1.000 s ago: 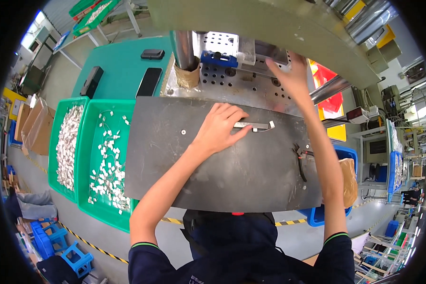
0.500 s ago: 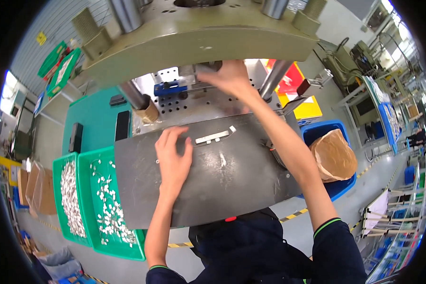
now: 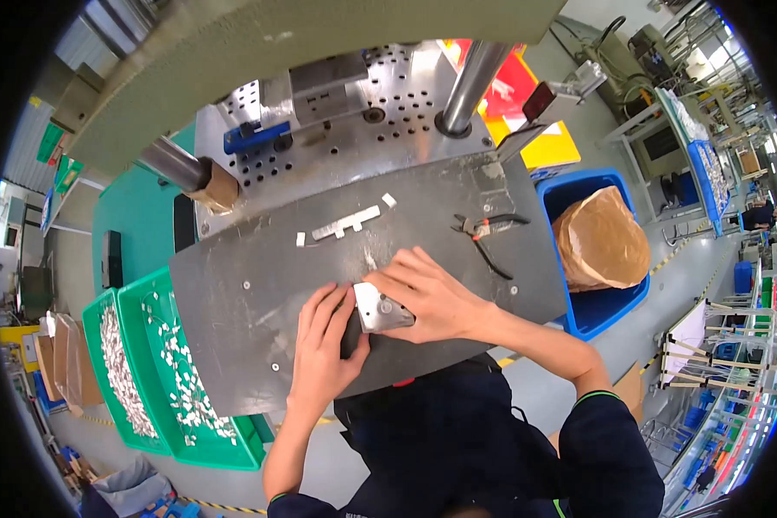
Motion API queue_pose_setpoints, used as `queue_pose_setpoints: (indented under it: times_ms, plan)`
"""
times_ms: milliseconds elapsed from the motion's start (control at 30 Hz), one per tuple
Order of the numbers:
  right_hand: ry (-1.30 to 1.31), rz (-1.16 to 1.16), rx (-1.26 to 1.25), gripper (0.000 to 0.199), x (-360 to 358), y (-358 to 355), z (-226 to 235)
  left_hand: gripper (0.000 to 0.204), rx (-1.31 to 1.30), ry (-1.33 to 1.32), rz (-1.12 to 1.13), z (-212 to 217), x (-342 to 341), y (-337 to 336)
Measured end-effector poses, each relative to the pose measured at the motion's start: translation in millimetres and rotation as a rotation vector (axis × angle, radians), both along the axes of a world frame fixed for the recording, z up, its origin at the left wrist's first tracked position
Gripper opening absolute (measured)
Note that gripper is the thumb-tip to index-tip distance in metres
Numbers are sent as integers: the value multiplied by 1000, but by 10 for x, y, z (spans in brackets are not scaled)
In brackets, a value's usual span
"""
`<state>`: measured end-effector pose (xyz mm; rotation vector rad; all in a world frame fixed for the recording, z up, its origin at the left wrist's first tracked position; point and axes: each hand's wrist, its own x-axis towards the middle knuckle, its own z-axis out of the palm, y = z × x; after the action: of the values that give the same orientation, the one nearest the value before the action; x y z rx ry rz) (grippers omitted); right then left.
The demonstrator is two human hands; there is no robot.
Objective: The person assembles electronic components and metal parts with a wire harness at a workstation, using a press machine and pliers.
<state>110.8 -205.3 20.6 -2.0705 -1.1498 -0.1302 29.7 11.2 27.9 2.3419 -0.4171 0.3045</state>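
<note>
Above the near part of the dark grey work plate (image 3: 233,345), a silver metal block (image 3: 373,312) with small holes is between my hands. My right hand (image 3: 440,302) grips it from the right, fingers over its top. From the left, my left hand (image 3: 324,345) holds its edge between bent fingertips and thumb; the block's underside is hidden. Farther off on the plate lies a slim white strip with small white connectors (image 3: 347,223), its thin wire ends apart from both hands. Cutting pliers (image 3: 483,235) with dark, partly red handles rest open at the right.
Behind the plate stands a press with a perforated steel bed (image 3: 319,164), thick columns (image 3: 475,86) and a blue-handled fixture (image 3: 257,138). Green bins (image 3: 129,302) of small white parts are at left. A blue bin (image 3: 613,319) with a brown paper bag (image 3: 603,242) is at right.
My right hand has come back from under the press to the plate's near side and now grips the metal block. My left hand has moved nearer, onto the block. The pliers are now uncovered.
</note>
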Motion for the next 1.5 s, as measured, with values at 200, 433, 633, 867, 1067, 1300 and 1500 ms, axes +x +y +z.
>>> queue_pose_setpoints:
  times_ms: [200, 433, 633, 867, 1067, 1300, 1500]
  plan:
    - [124, 19, -4, 72, 39, -25, 98, 55, -34, -24, -4, -94, 86, 62]
    - [-185, -25, 33, 68, 99, -152, 294, 55, 30, -54, -4, 21, 202, 98]
    - [-98, -567, -69, 61, 834, -665, 158, 55, 30, -49, 74, 18, 343, 102]
    - [-327, -708, -193, 52, 766, -620, 165, 51, 17, -49, 46, 105, 405, 122]
    - [-76, -117, -76, 27, 338, -203, 204, 28, 208, -161, 47, 136, 403, 141]
    - [-66, -95, 70, 29, 373, -184, 64, 32, 139, -151, 6, 159, 448, 201]
    - [-93, 92, 22, 29, 342, -269, 408, 27, 83, -163, -130, 489, 360, 376]
